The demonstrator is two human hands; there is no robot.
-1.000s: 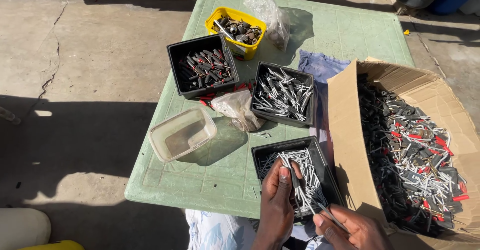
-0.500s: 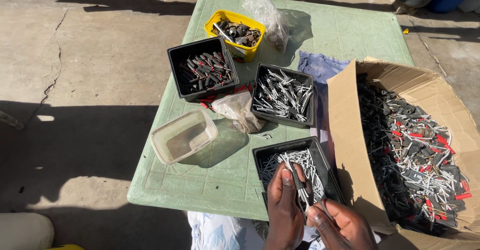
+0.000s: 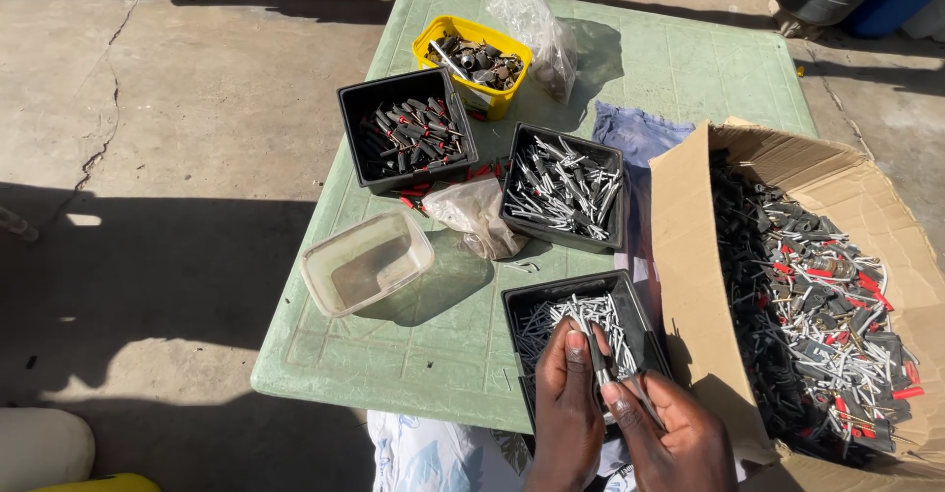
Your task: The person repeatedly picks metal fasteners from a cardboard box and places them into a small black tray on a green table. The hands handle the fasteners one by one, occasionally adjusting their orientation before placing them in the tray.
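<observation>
Fingers of left hand (image 3: pixel 569 408) and right hand (image 3: pixel 674 438) closed round a thin metal pin (image 3: pixel 598 362), held over nearest black tray (image 3: pixel 519 307) of silver pins, yellow tub (image 3: pixel 430 41) set farthest, open cardboard box (image 3: pixel 679 246) placed at right.

Both my hands are bare: no gloves, no rings, no watch, and no sleeves reach my wrists. My left hand (image 3: pixel 569 408) and right hand (image 3: pixel 674 438) have short, plain nails on the fingers (image 3: pixel 575 342). Over my lap lies white cloth (image 3: pixel 433 458) with a pale blue leafy print.
</observation>
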